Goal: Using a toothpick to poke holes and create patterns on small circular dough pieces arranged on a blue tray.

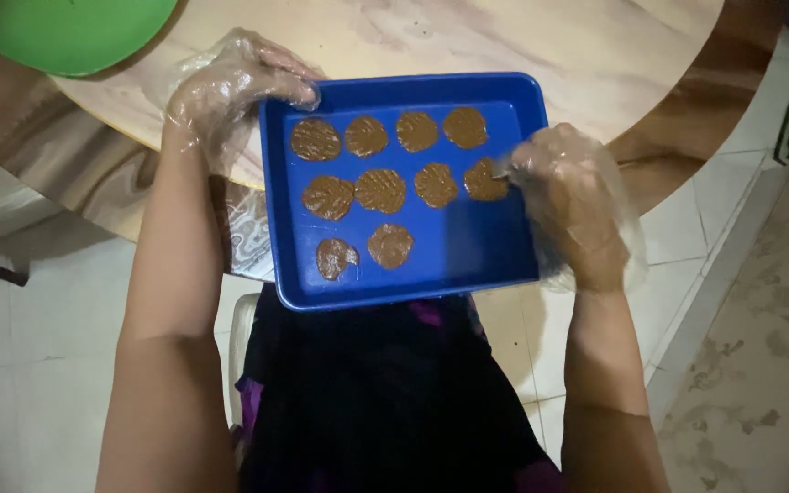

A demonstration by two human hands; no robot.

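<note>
The flat brown dough round [485, 180] at the right end of the middle row lies just left of my right hand [570, 205], whose gloved fingers are pinched together at its edge. The blue tray [495, 256] runs crosswise on the desk [550, 55]. My left hand [230, 87] clamps its far-left corner; a green bowl [70, 32] sits beyond.

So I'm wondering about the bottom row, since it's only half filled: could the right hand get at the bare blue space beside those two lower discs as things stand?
Probably yes. The right hand is already over the tray's right edge, touching the end disc of the middle row. The bare patch lies just below it, with nothing on it. The left hand grips the far corner, out of the way.
</note>
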